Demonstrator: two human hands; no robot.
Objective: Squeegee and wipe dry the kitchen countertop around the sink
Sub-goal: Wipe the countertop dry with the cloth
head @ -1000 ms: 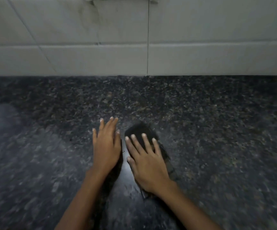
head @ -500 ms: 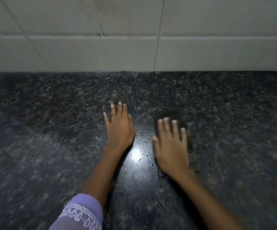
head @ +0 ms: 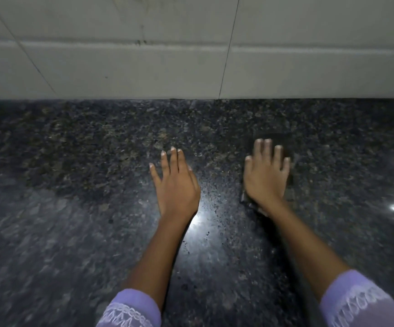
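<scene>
Flat, right hand (head: 265, 178) on cloth (head: 285, 142)

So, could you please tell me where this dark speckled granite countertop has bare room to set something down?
Bare granite countertop spans everything left of the left hand, the strip along the white tiled wall, and right of the right hand. It is crowded only where that hand presses the dark cloth.

Two bare forearms end in a left hand (head: 176, 185) and a right hand (head: 265, 175) with short pale nails. Both wear lilac fabric sleeves (head: 130, 310) edged in white embroidered lace trim (head: 356, 305).
</scene>
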